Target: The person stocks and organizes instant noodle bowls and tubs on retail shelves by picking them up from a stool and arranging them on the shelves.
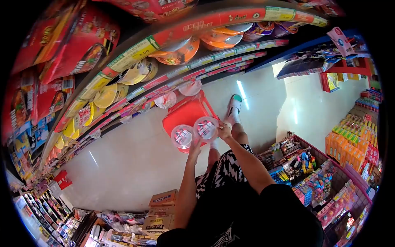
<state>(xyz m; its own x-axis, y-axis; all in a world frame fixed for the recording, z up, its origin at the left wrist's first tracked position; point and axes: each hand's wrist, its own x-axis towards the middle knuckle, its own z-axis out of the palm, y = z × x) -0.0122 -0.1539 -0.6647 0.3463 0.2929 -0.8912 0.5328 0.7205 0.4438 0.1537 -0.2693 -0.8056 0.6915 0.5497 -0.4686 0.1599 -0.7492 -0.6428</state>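
Two round tubs with clear lids and printed labels are side by side in front of me, over a red plastic stool (181, 113). My right hand (224, 131) grips the right-hand tub (205, 127) by its right edge. At the lower right rim of the left-hand tub (181, 136) is my left hand (194, 151), its fingers curled against that tub and partly hidden. The rims of the two tubs nearly meet or overlap. Whether the left-hand tub is in the air or on the stool is hard to tell.
Shelves with orange bowl noodles (222, 39), yellow tubs (105, 96) and red packets (88, 53) curve along the upper left. Cardboard boxes (158, 222) are stacked at lower left of me. A basket display of small goods (312, 173) stands on the right, near my legs.
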